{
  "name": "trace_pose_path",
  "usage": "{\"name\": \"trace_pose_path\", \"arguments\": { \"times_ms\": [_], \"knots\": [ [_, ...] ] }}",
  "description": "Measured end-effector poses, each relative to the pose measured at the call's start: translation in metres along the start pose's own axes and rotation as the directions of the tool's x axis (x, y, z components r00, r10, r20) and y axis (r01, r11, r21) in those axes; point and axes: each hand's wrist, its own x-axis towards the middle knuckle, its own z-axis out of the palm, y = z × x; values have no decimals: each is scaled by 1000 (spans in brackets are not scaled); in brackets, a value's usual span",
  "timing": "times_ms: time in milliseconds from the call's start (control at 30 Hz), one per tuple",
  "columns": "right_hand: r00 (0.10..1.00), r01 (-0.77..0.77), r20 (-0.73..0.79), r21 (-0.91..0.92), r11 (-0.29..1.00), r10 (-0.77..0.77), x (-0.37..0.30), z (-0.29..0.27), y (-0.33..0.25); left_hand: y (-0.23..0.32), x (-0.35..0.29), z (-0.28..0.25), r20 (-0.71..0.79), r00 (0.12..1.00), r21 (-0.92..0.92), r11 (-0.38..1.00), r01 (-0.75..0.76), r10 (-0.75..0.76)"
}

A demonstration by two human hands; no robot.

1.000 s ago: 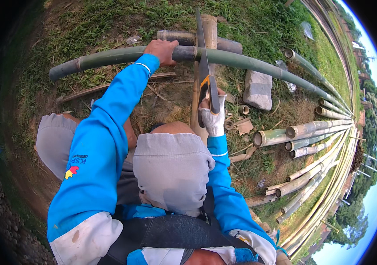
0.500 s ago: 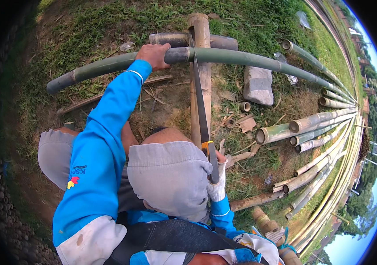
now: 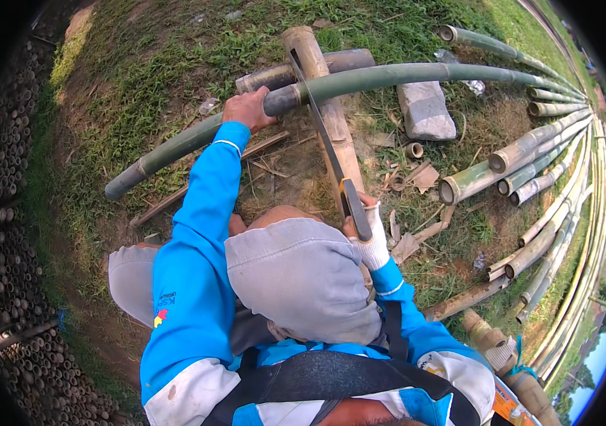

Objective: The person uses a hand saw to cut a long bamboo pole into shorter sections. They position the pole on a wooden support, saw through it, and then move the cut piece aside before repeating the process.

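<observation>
My left hand (image 3: 248, 110) is wrapped over a long green bamboo pole (image 3: 367, 80), just left of where a saw blade crosses it. In my right hand (image 3: 372, 243), which wears a white fingerless glove, is the yellow-and-black handle of a handsaw (image 3: 326, 142). The blade slants away from me and meets the pole's upper side at a dark joint; how deep it sits is hard to see. Beneath the pole lies a pale split bamboo piece (image 3: 340, 131), running from my knees to a darker short bamboo crosspiece (image 3: 351, 61).
A grey stone block (image 3: 427, 112) lies right of the support, near short bamboo offcuts (image 3: 414, 150). Several bamboo poles (image 3: 470, 182) stretch away on the right. A stack of cut bamboo ends (image 3: 33, 284) stands far left. A thin bamboo strip (image 3: 200, 183) lies on the ground.
The view has swung somewhat, shifting the scene. My right hand has pushed the saw forward, so its handle is nearer the pole. My left hand keeps its grip on the pole.
</observation>
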Motion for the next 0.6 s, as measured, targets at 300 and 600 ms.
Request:
{"name": "trace_pose_path", "arguments": {
  "times_ms": [300, 600],
  "knots": [
    [999, 10, -37, 74, 997, -7, 52, 26, 28, 15, 0, -3, -20, 1000, 66, 998, 19, -18],
    [997, -71, 39, 63, 995, 69, 87, 11, -5, 11, 3, -2, -57, 998, 73, 996, 43, -39]
  ]
}}
